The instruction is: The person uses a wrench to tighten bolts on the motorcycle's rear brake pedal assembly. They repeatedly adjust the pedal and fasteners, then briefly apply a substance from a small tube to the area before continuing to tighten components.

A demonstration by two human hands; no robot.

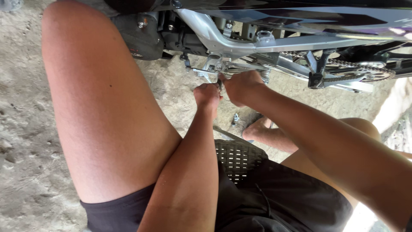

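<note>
My left hand (207,95) is closed in a fist just below the motorcycle's lower frame (240,45), gripping something small and dark that I cannot make out. My right hand (241,86) is right beside it, fingers curled around a dark tool or part at the silver footrest bracket (214,66). The two hands touch each other under the bracket. What exactly each holds is hidden by the fingers.
The motorcycle's dark engine (141,36) sits at top left, its chain and sprocket (365,73) at top right. My bare knee (94,99) fills the left. I sit on a woven plastic stool (236,157). A small metal part (235,118) lies on the rough concrete ground (25,129).
</note>
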